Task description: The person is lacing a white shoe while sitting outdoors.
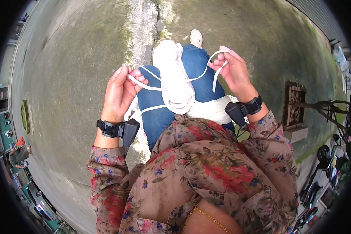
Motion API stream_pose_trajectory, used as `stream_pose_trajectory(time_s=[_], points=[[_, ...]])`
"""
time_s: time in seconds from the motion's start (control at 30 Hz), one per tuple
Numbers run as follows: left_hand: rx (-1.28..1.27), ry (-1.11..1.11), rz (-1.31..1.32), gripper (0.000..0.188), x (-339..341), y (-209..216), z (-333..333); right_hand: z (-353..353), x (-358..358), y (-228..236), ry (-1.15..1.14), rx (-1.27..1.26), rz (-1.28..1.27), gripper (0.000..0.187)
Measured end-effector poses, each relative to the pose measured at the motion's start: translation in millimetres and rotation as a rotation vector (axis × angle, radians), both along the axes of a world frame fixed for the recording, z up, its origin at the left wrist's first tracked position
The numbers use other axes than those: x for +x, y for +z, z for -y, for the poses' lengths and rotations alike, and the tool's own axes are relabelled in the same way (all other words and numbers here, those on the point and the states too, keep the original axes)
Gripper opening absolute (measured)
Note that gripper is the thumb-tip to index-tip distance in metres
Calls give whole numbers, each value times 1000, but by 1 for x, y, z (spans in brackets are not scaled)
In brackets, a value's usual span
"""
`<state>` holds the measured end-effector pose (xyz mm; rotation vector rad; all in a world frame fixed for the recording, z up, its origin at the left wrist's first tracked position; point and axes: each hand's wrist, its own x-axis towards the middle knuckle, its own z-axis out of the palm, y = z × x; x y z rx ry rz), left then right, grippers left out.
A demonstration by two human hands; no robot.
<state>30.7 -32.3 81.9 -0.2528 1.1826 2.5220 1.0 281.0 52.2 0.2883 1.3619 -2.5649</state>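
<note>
A white shoe (174, 74), washed out by bright light, lies lengthwise across my lap over blue jeans (199, 64). Two flat white lace lengths run out from its sides. My left hand (123, 85) pinches the left lace (146, 86) between thumb and fingers, where it bends in a loop back toward the shoe. On the other side, my right hand (232, 68) grips the right lace (201, 77), whose free end hangs below the fingers. Both hands are raised apart, clear of the shoe. Another white strip (154, 108) crosses my left thigh.
White fabric (212, 110) lies bunched beside my right thigh. My own light shoe (196, 38) rests on the stained concrete floor (82, 58). At right are a brick-edged planter (295, 105) with a bare trunk and parked motorbikes (319, 167). A person (19, 152) and a car are far left.
</note>
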Motion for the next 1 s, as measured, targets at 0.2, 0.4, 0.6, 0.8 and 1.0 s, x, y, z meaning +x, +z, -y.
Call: stream_pose_trajectory(time_s=[0.2,0.4,0.6,0.8,1.0], points=[[-1790,53,-607,25,27,-88,15,-27,29,-104,94,1200,195,37],[-1752,-154,-1002,32,29,-58,-33,-18,47,-43,676,1613,-1212,37],[-1854,-225,-1158,30,19,-72,-31,-24,54,-39,761,1638,-1316,23],[-1799,-233,-1100,16,11,-68,-24,-14,54,-54,622,1535,-1210,15],[-358,367,-92,13,-57,-16,71,-14,52,-56,592,1431,-1105,27]])
